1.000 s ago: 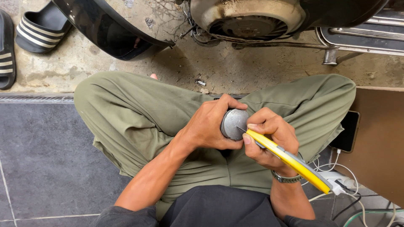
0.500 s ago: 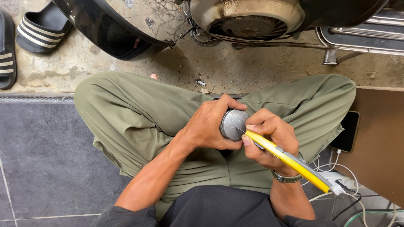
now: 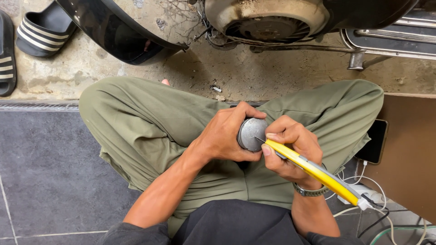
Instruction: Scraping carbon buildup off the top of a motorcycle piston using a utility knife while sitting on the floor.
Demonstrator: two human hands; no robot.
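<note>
I sit cross-legged in olive trousers. My left hand (image 3: 227,134) is wrapped around a round grey metal part (image 3: 250,133), holding it over my lap with its flat face up. My right hand (image 3: 288,147) grips a yellow-handled tool (image 3: 313,171) like a pen. Its thin metal tip touches the right edge of the metal part's face. The handle runs back past my wrist, which wears a metal watch (image 3: 310,191).
A scooter's engine cover (image 3: 268,20) and black body panel (image 3: 113,34) stand ahead on rough concrete. Striped black sandals (image 3: 43,31) lie at the far left. A dark phone (image 3: 374,141) on a white cable and a white plug strip (image 3: 365,196) lie at the right, beside a brown board (image 3: 411,149).
</note>
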